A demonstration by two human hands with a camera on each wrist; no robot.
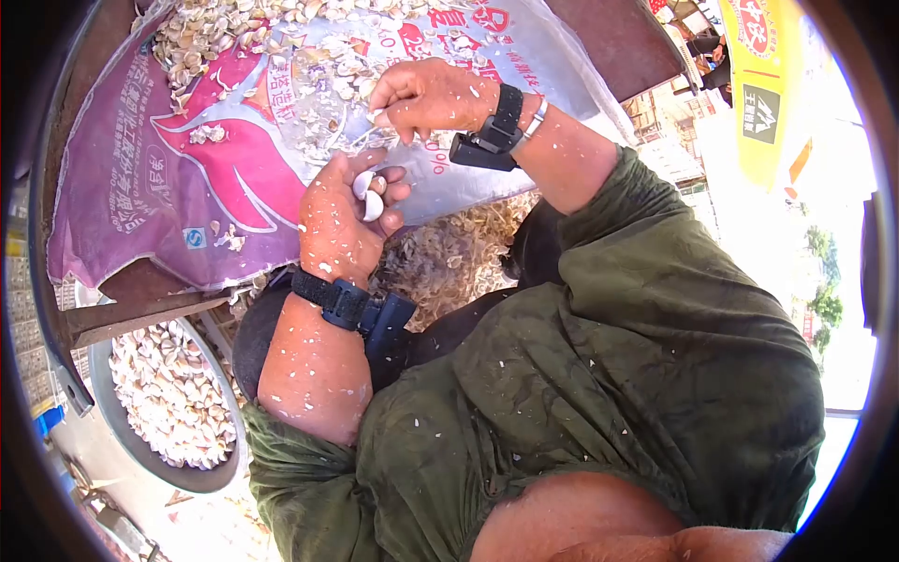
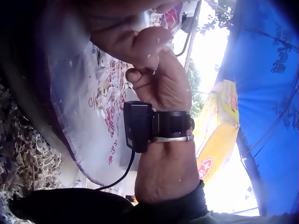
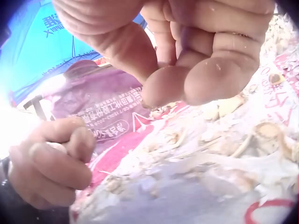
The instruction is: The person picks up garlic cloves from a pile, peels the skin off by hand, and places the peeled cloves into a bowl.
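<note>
In the head view, the left hand (image 1: 342, 220) is turned up with its fingers curled round garlic cloves (image 1: 373, 205), some white and one brownish. Just above and to the right is the right hand (image 1: 435, 98), thumb and fingertips together on a small white piece (image 1: 376, 114), too small to tell whether clove or peel. The right wrist view has the right hand (image 3: 201, 51) close up, fingertips bent down over scattered peel, and the left hand (image 3: 53, 163) curled at the lower left. Across the left wrist view the right hand (image 2: 168, 81) is behind blurred left-hand fingers.
A printed pink and silver sack (image 1: 225, 201) covers the tabletop, with garlic skins (image 1: 211, 42) heaped along its far side. At the lower left stands a metal basin (image 1: 101, 375) of garlic cloves (image 1: 173, 393). More skins (image 1: 449, 253) lie below the table edge, near the knees.
</note>
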